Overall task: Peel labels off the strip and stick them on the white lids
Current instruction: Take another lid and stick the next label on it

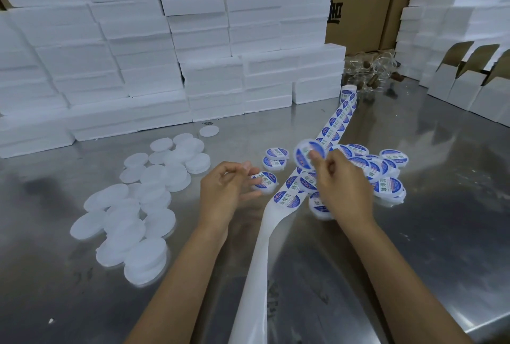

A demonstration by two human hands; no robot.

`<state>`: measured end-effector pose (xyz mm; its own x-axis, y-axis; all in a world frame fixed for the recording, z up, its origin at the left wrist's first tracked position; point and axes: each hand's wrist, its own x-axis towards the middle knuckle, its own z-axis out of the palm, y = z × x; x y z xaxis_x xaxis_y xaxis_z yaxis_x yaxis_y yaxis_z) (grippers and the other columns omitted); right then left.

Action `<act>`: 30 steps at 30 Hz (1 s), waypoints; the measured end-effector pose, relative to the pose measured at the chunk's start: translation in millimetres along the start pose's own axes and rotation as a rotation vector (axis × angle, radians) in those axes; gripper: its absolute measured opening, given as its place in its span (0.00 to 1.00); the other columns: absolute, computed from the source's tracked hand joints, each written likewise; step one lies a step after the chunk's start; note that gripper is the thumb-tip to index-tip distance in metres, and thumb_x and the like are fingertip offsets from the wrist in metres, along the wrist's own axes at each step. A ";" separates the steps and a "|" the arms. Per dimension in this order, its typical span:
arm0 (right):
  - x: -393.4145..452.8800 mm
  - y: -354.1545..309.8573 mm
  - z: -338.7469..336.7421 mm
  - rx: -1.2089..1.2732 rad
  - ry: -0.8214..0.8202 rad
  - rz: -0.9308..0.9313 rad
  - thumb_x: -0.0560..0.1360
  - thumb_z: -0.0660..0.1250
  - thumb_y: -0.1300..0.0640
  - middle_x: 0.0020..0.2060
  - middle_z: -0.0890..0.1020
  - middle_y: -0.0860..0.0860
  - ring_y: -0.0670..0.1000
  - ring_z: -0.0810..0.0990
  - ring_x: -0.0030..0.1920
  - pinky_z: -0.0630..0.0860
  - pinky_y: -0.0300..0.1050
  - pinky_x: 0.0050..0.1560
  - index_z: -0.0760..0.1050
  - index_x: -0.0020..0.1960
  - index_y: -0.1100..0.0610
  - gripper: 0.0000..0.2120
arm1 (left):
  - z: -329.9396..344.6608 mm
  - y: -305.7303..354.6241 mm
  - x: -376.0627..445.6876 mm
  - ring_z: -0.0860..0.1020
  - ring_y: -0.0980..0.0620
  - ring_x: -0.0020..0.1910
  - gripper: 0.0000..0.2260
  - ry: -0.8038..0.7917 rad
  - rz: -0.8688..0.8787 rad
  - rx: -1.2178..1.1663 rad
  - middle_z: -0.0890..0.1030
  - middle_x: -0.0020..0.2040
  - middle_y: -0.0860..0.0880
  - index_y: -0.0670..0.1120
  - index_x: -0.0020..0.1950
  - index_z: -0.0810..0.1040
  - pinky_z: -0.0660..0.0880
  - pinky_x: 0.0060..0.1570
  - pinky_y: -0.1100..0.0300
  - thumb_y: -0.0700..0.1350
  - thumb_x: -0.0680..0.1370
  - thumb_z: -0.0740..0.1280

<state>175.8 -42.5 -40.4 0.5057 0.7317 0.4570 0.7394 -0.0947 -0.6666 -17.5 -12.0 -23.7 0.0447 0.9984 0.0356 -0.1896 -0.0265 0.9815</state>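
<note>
Strip [265,233] between hands; right [340,189] pinches lid [309,154].

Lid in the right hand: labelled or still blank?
Labelled. The lid pinched in the right hand shows a blue-and-white round label on its face, like the finished lids beside it, unlike the blank lids at left.

On the bench [414,247], bare lids [143,200] lie left, labelled lids [386,175] right, the strip [276,205] running between them; foam boxes [165,68] are stacked behind.
</note>
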 end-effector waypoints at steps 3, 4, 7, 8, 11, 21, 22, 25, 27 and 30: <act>11.1 23.3 -15.1 -0.106 0.107 0.120 0.78 0.58 0.37 0.28 0.74 0.48 0.56 0.72 0.33 0.63 0.46 0.37 0.63 0.33 0.54 0.24 | -5.5 0.1 4.2 0.86 0.47 0.42 0.11 0.041 -0.041 0.056 0.87 0.44 0.46 0.39 0.48 0.77 0.82 0.36 0.58 0.47 0.80 0.69; 13.6 30.0 -19.0 -0.142 0.118 0.161 0.78 0.60 0.38 0.27 0.73 0.47 0.56 0.72 0.33 0.63 0.46 0.38 0.65 0.33 0.55 0.24 | -6.6 0.0 5.3 0.86 0.48 0.41 0.11 0.045 -0.051 0.076 0.87 0.43 0.46 0.40 0.48 0.77 0.82 0.35 0.58 0.47 0.80 0.69; 16.9 41.9 -25.7 -0.233 0.150 0.241 0.76 0.64 0.40 0.29 0.76 0.49 0.56 0.72 0.33 0.64 0.45 0.39 0.66 0.34 0.56 0.22 | -9.8 -1.1 7.5 0.85 0.49 0.38 0.10 0.058 -0.073 0.116 0.87 0.41 0.47 0.40 0.47 0.77 0.82 0.34 0.59 0.46 0.80 0.69; 16.8 43.1 -27.0 -0.243 0.166 0.252 0.75 0.66 0.40 0.30 0.76 0.50 0.56 0.73 0.33 0.64 0.45 0.39 0.66 0.35 0.55 0.21 | -10.9 -1.5 8.4 0.85 0.48 0.38 0.09 0.068 -0.080 0.126 0.87 0.41 0.47 0.40 0.47 0.77 0.82 0.34 0.58 0.46 0.81 0.69; 13.8 37.6 -28.1 -0.209 0.203 0.236 0.75 0.68 0.44 0.29 0.74 0.48 0.53 0.71 0.30 0.64 0.45 0.38 0.66 0.37 0.54 0.18 | -13.9 -1.9 12.0 0.85 0.46 0.36 0.07 0.089 -0.103 0.160 0.87 0.41 0.46 0.41 0.48 0.78 0.82 0.34 0.59 0.45 0.81 0.68; 6.6 -72.5 46.2 0.037 -0.362 -0.393 0.73 0.65 0.49 0.42 0.78 0.43 0.48 0.74 0.44 0.70 0.45 0.41 0.69 0.46 0.48 0.06 | -39.3 -5.2 29.9 0.82 0.48 0.46 0.06 0.419 -0.043 0.209 0.82 0.52 0.46 0.51 0.52 0.75 0.81 0.52 0.52 0.40 0.81 0.62; 11.8 -83.6 59.3 0.059 -0.422 -0.414 0.73 0.66 0.49 0.45 0.78 0.43 0.48 0.74 0.46 0.70 0.45 0.43 0.70 0.48 0.48 0.07 | -43.5 -4.9 31.7 0.81 0.47 0.49 0.08 0.452 -0.052 0.196 0.81 0.54 0.45 0.52 0.54 0.75 0.80 0.54 0.51 0.40 0.80 0.62; 26.4 -109.4 102.9 0.067 -0.568 -0.401 0.74 0.67 0.49 0.54 0.78 0.48 0.52 0.75 0.55 0.73 0.48 0.52 0.71 0.55 0.51 0.12 | -50.8 -4.3 35.4 0.78 0.49 0.48 0.10 0.515 -0.038 0.150 0.80 0.56 0.47 0.52 0.57 0.73 0.75 0.48 0.56 0.39 0.80 0.61; 31.4 -120.7 127.6 0.061 -0.634 -0.377 0.73 0.69 0.48 0.57 0.77 0.50 0.53 0.74 0.57 0.73 0.50 0.54 0.70 0.58 0.53 0.18 | -52.8 -3.2 37.1 0.77 0.50 0.49 0.10 0.546 -0.027 0.153 0.78 0.57 0.49 0.52 0.58 0.71 0.73 0.49 0.58 0.39 0.81 0.61; 32.4 -126.7 153.2 0.082 -0.691 -0.353 0.70 0.72 0.44 0.58 0.76 0.50 0.55 0.74 0.57 0.72 0.50 0.54 0.67 0.61 0.52 0.25 | -54.9 -2.4 39.0 0.77 0.48 0.53 0.10 0.556 -0.043 0.135 0.78 0.58 0.48 0.52 0.59 0.71 0.73 0.50 0.59 0.39 0.81 0.61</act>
<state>30.4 96.7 -31.3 -0.1653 0.9662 0.1976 0.7559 0.2528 -0.6039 -69.1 29.8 -34.9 -0.4798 0.8743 -0.0736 -0.0706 0.0451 0.9965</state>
